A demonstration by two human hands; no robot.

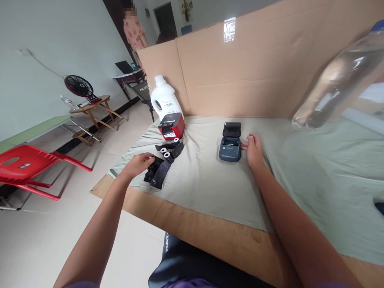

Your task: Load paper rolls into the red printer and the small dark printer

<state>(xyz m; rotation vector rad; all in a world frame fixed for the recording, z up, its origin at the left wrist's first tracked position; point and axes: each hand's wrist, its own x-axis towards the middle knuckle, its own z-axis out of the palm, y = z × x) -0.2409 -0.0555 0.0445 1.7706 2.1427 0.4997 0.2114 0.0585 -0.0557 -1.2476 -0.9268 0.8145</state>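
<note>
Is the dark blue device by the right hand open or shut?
Open: its dark lid is swung back, exposing the compartment in the dark blue device beside the right hand.

1. Open pale green cloth [199, 176] spans the middle, leaving a hand room to pass between the black strips [162, 175] and the dark blue device [230, 151]
2. Behind those strips, a red device [179, 127] and white jug [168, 100] block the way
3. A cardboard wall [234, 80] closes off the back
4. Cloth lies open right of the right hand [254, 150], below a large clear bottle [327, 84]
</note>
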